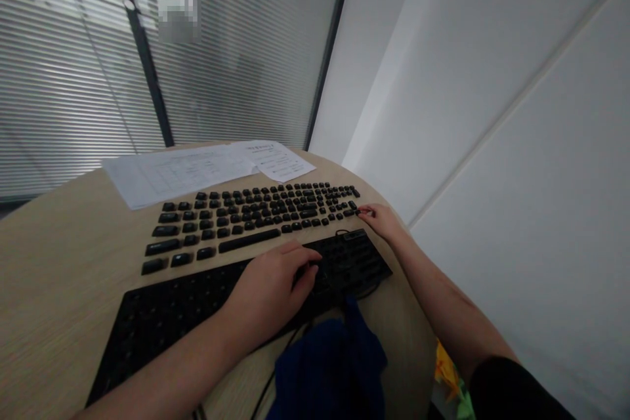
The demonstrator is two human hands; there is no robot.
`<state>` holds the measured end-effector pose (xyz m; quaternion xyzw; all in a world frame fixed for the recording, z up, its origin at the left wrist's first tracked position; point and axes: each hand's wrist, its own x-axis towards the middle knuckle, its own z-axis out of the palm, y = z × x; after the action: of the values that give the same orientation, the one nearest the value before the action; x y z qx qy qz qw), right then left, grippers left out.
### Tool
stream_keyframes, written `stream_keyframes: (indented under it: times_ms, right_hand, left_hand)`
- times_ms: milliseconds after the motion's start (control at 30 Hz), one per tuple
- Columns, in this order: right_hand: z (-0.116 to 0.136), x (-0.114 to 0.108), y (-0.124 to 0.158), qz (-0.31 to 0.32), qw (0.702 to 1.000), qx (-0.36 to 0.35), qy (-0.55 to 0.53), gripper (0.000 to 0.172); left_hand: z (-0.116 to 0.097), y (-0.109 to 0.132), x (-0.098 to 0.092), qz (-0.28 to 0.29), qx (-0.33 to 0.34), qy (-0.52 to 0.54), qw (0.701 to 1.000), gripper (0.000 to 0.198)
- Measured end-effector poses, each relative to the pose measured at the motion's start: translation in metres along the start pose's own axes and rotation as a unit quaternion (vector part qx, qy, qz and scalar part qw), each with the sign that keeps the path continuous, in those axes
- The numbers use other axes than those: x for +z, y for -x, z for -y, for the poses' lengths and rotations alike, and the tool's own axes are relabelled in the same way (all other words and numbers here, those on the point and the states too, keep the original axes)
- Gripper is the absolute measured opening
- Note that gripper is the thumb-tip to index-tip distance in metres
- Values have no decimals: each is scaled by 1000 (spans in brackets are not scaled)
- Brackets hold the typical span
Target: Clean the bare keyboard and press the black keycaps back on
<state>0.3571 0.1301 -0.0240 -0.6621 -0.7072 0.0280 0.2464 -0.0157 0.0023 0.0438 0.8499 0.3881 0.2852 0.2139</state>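
Observation:
Many loose black keycaps (pixel 256 213) lie in rows on the round wooden table, laid out like a keyboard. In front of them is a black keyboard base (pixel 167 315), its left part showing bare key posts. My left hand (pixel 275 282) rests over the base, fingers curved, with thumb and index tips apart and no object visible between them. At the right end of the rows, my right hand (pixel 377 216) has its fingertips closed around a small black keycap (pixel 357 212), partly hidden by the fingers.
Printed sheets of paper (pixel 197 170) lie behind the keycaps. A dark blue cloth (pixel 329 367) sits at the table's front edge, with a black cable (pixel 270 380) beside it. A white wall (pixel 492 144) stands close on the right; glass with blinds (pixel 236 65) is behind.

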Motion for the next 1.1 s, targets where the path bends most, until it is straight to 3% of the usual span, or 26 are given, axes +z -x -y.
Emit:
stream_keyframes:
  times_ms: [233, 400, 500, 567, 633, 700, 833, 933, 1100]
  right_hand:
    - [6, -9, 12, -48, 999, -2, -12, 38]
    - [7, -24, 26, -167, 985, -40, -8, 40]
    - [35, -39, 40, -238, 968, -85, -7, 38]
    - [74, -51, 60, -244, 961, -131, -17, 33]
    - [126, -60, 88, -183, 961, -202, -50, 26]
    - [181, -65, 120, -55, 954, -285, -75, 22]
    - [263, -62, 168, 176, 891, -411, -78, 46]
    - [287, -46, 179, 252, 848, -463, -56, 53]
    - [291, -19, 175, 256, 809, -527, -39, 46]
  left_hand:
    - [-2, 1, -5, 18, 39, -26, 999, 26]
    - [-5, 1, -18, -18, 66, -117, 991, 33]
    - [-1, -2, -33, -51, 53, -132, 989, 31]
    - [3, -5, -46, -79, 41, -111, 990, 29]
    - [9, -6, -59, -108, 27, -93, 989, 32]
    - [14, -7, -72, -132, 10, -93, 987, 36]
    - [27, 4, -90, -207, -11, -89, 974, 43]
    - [39, 19, -95, -269, -24, -80, 959, 45]
    - [58, 36, -94, -298, -40, -94, 949, 45]
